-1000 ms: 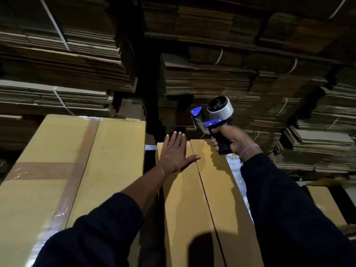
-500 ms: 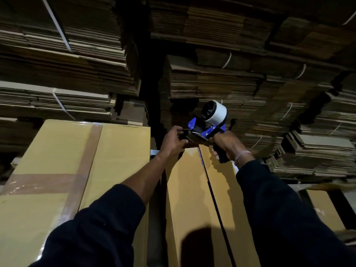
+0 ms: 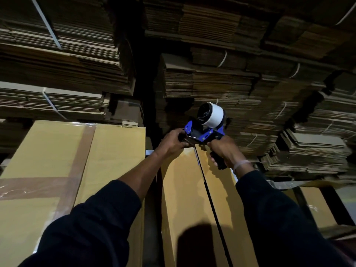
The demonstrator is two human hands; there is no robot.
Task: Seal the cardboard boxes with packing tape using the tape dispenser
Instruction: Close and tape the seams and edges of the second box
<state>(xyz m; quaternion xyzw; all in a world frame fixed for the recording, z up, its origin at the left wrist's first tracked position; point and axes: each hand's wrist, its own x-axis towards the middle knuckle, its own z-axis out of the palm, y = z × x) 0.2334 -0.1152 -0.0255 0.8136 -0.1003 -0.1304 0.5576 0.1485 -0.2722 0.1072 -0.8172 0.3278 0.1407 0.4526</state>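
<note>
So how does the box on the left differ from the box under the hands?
The left box has brown tape along its centre seam and a second strip crossing it; the middle box shows a bare, dark open seam. The left box looks wider, the middle box narrower. No hand touches the left box; the left hand and the tape dispenser, gripped by the right hand, are at the middle box's far end. Both are yellowish cardboard.

Right hand [image 3: 224, 151] grips the handle of the blue tape dispenser [image 3: 205, 130] (white roll on top) at the far end of the unsealed box [image 3: 185, 189], above its open centre seam. Left hand [image 3: 172, 144] holds the dispenser's front. Left: a taped box [image 3: 48, 160]. Behind: strapped stacks of flattened cardboard [image 3: 221, 85].
</note>
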